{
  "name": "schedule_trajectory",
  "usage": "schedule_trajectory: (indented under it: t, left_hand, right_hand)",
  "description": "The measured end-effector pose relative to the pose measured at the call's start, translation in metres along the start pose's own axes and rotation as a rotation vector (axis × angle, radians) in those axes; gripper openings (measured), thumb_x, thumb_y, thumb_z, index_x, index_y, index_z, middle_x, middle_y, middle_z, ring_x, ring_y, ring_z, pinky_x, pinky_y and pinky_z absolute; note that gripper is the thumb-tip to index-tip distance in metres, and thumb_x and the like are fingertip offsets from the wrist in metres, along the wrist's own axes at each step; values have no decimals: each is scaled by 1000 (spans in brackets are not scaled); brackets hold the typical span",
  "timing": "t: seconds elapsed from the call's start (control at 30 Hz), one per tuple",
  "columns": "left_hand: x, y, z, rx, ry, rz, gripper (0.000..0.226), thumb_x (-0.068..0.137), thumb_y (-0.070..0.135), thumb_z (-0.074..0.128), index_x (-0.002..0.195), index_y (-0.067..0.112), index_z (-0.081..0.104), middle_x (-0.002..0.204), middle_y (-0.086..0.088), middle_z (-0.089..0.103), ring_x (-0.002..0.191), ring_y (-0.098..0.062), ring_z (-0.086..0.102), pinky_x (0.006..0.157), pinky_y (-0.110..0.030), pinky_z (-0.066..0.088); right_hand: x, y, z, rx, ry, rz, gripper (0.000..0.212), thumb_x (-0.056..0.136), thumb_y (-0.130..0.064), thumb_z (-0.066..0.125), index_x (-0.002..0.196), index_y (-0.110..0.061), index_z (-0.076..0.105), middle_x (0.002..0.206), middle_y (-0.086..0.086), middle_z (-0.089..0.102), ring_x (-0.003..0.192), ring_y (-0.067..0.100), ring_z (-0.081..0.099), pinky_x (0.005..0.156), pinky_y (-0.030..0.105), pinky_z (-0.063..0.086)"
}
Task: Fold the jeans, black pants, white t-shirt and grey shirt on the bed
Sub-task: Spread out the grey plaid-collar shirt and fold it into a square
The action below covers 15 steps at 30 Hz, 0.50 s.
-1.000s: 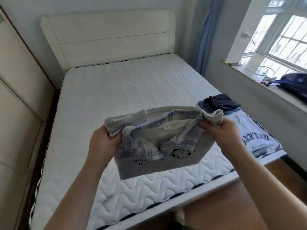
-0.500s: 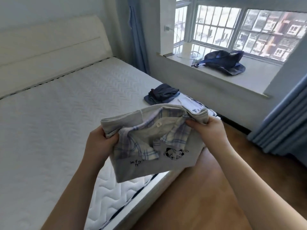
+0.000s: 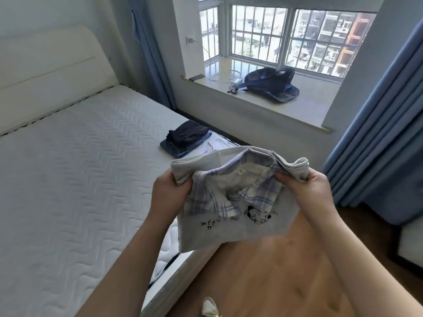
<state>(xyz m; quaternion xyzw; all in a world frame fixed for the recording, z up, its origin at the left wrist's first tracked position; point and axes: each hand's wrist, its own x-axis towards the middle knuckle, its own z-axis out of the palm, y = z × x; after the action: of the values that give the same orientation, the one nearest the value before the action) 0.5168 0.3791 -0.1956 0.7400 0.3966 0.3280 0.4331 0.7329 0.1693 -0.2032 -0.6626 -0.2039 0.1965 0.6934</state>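
Observation:
I hold the folded grey shirt [image 3: 238,227], with its plaid collar and small black print, in the air over the bed's corner. My left hand [image 3: 170,195] grips its left top edge and my right hand [image 3: 309,191] grips its right top edge. Beyond it on the white mattress [image 3: 80,179] the folded black pants [image 3: 188,133] lie on the folded jeans [image 3: 174,148]. Part of the white t-shirt [image 3: 217,144] shows beside them, mostly hidden behind the grey shirt.
A window ledge [image 3: 263,104] along the right wall carries a dark blue backpack [image 3: 270,84], a phone and a cable. Blue curtains [image 3: 377,133] hang at the right. Wooden floor [image 3: 274,271] lies beside the bed, whose headboard [image 3: 52,69] stands at the far left.
The view has swung right, from the bed's middle toward the window. Both hands carried the folded grey shirt rightward toward the stacked clothes, keeping the same grip.

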Motion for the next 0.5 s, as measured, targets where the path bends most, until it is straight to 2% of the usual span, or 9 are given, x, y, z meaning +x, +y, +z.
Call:
schedule_trajectory:
  t: [0.13,0.27,0.43,0.5]
  left_hand:
    - [25,-11,43,19,-31,-43,16,80,21,74,74,10,64,65,-1,67,58,-4,53,52,-19,41]
    - [59,-29,83,-24,-44,-94,10,79,19,74,76,15,66,67,2,69,60,0,57,54,-18,44]
    - [116,-55,122,-37,-39,-122,10,78,23,75,80,18,67,72,4,71,65,0,61,57,-19,47]
    - [136,-60,131,-62,-47,-136,8,78,22,74,83,22,68,75,8,72,71,-1,64,60,-20,49]
  right_hand:
    - [36,25,-14,-24,18,57,14,72,-21,85,83,-19,76,84,-2,75,74,8,64,74,30,53]
    - [91,49,-15,-75,10,103,18,70,-22,86,86,-19,77,87,-3,76,75,7,64,79,33,52]
    - [159,75,-7,-163,-6,134,38,54,-49,86,83,-26,76,82,-8,75,72,3,64,73,29,51]
    - [182,82,-5,-177,-10,150,42,52,-54,84,82,-27,76,82,-8,75,72,4,63,74,31,52]
